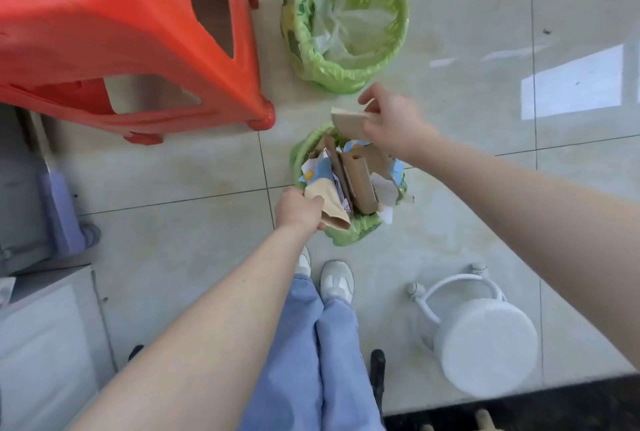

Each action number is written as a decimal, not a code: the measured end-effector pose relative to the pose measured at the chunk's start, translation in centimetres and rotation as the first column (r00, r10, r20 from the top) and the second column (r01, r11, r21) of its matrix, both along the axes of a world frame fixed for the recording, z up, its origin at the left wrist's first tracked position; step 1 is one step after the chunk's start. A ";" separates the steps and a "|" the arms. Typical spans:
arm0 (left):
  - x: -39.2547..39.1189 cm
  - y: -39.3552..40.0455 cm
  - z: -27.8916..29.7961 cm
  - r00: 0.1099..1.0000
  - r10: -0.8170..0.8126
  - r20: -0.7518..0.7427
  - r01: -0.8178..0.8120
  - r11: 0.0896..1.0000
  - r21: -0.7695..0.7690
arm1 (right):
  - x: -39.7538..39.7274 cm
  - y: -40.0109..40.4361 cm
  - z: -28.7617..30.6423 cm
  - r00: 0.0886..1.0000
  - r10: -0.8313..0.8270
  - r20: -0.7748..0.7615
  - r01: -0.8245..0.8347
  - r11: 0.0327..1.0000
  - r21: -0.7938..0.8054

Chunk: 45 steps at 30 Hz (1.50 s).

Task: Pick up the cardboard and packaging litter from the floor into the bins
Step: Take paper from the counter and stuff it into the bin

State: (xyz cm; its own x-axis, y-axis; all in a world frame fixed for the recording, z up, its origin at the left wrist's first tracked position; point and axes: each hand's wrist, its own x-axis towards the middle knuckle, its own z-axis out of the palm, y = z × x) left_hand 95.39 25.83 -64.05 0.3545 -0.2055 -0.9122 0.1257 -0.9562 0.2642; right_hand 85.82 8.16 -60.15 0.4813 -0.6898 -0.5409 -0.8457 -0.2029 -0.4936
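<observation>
Glossy tile floor [467, 32], matt brown cardboard [348, 124], shiny plastic stool [104, 25]

Open tiled floor [485, 170] lies to the right of both green-lined bins, the far bin [346, 20] gapes with room above its clear plastic, the near bin [349, 181] looks crammed with cardboard, while the red stool [114, 35] crowds the left and the white stool [485, 344] stands near right.
</observation>
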 end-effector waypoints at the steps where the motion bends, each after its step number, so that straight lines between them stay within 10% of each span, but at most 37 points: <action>1: 0.1 -0.1 -0.5 1.000 0.002 0.006 -0.002 1.000 -0.002 | 0.3 -0.1 -0.8 0.998 0.061 -0.021 -0.062 0.998 -0.021; 11: -1.1 -0.7 -2.6 0.991 -0.132 0.009 0.133 0.988 -0.085 | 1.5 0.2 -5.2 0.851 0.415 -0.321 -0.426 0.904 0.039; 45: -0.6 4.5 -3.5 0.995 -0.087 0.050 0.089 0.995 -0.050 | -1.4 3.3 -0.2 0.968 0.183 -0.173 -0.199 0.977 -0.077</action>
State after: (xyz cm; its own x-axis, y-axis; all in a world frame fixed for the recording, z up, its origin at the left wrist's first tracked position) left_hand 94.74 30.37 -67.59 0.3762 -0.2846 -0.8817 0.0275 -0.9478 0.3177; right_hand 84.38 11.49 -60.36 0.5189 -0.6445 -0.5616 -0.8546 -0.4071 -0.3224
